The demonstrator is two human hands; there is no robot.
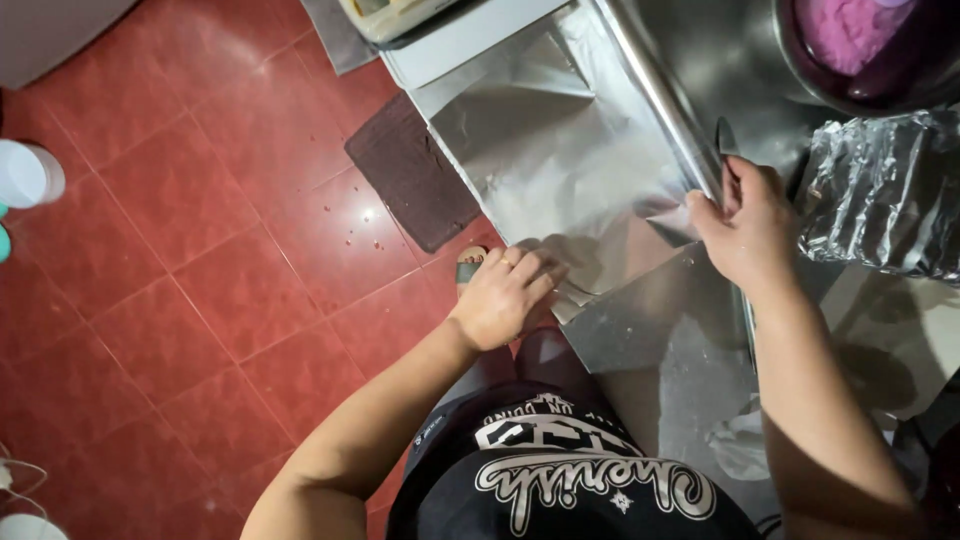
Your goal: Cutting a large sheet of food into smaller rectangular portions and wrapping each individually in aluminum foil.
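A wide sheet of aluminium foil [560,140] is pulled out from a long foil roll [655,95] lying on a steel counter [690,350]. My left hand [502,295] pinches the sheet's near corner at the counter's edge. My right hand [745,225] grips the near end of the roll, fingers curled round it. A ring shows on my left hand.
A foil-lined tray [885,195] sits at the right. A dark bowl with purple dough [860,40] stands at the top right. A dark mat [410,170] lies on the red tile floor [190,270]. A white bottle [30,175] is at the far left.
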